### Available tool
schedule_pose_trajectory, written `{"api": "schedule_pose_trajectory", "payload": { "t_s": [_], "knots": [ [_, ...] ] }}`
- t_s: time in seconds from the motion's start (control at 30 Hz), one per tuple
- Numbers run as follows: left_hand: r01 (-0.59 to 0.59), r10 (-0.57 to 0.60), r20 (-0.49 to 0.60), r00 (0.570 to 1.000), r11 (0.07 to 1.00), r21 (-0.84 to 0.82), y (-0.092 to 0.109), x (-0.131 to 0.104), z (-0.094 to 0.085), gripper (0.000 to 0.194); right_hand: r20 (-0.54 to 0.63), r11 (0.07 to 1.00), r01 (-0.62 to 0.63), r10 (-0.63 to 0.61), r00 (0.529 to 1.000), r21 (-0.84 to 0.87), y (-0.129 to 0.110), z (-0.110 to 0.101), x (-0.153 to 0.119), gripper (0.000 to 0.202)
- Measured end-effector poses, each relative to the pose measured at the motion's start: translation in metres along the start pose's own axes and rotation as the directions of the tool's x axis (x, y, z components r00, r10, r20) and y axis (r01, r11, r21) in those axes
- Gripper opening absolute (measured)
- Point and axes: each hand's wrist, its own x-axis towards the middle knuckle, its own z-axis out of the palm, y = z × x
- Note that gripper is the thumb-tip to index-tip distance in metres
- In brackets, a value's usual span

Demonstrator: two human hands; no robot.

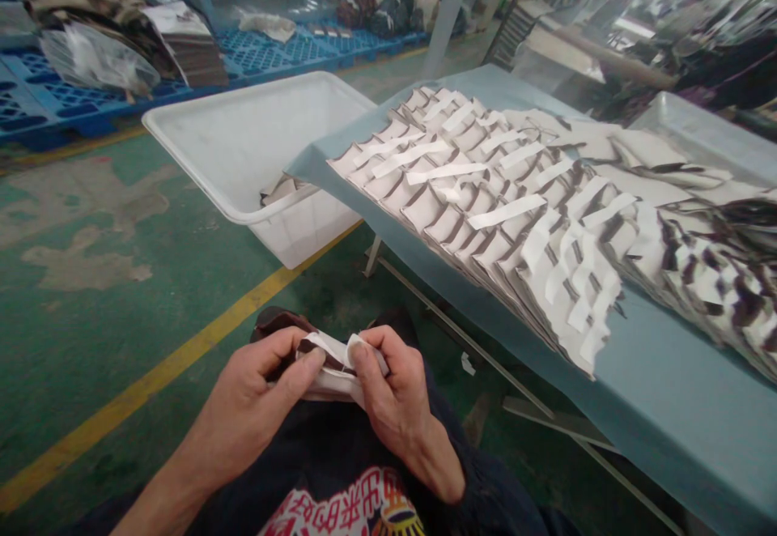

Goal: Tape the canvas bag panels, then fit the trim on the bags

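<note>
Over my lap, both hands grip one small piece of white and dark brown fabric [337, 386]. My left hand [267, 386] pinches its left end between thumb and fingers. The right end is in my right hand [394, 382], whose thumb presses on a folded white edge. Between the thumbs a dark brown strip shows inside the white layers. The underside of the piece is hidden by my fingers. To the right, overlapping rows of similar off-white pieces [449, 220] with dark edges lie on the table, with white strips [507, 212] across them.
The blue-grey table [685, 406] stands close on my right. A white plastic tub [224, 155] sits ahead beside it, with a few fabric pieces inside. Blue pallets [255, 54] carry stacked goods behind. A yellow line [182, 362] crosses the green floor.
</note>
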Motion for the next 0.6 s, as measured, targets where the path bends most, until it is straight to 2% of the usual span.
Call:
{"api": "schedule_pose_trajectory", "payload": {
  "t_s": [0.2, 0.33, 0.43, 0.5, 0.6],
  "knots": [
    [0.013, -0.006, -0.136, 0.991, 0.998, 0.055, -0.003, 0.004, 0.006, 0.038, -0.026, 0.996, 0.04, -0.043, 0.999, -0.085, -0.013, -0.009, 0.012, 0.027],
    [0.035, -0.017, -0.183, 0.983, 0.995, 0.095, -0.002, 0.009, 0.007, 0.036, 0.067, 0.988, -0.153, 0.153, 0.986, -0.005, -0.033, -0.015, 0.016, 0.031],
    [0.027, -0.011, -0.181, 0.983, 0.996, 0.089, -0.001, 0.011, 0.008, 0.035, 0.14, 0.963, -0.262, 0.251, 0.958, 0.068, -0.049, -0.016, 0.016, 0.033],
    [0.027, -0.021, -0.15, 0.988, 0.999, 0.037, 0.001, 0.012, 0.008, 0.038, 0.151, 0.957, -0.281, 0.268, 0.951, 0.068, -0.056, -0.017, 0.016, 0.032],
    [0.012, -0.014, -0.044, 0.999, 0.999, -0.044, 0.006, 0.012, 0.008, 0.044, 0.152, 0.961, -0.274, 0.268, 0.951, 0.021, -0.06, -0.017, 0.019, 0.034]
  ]
}}
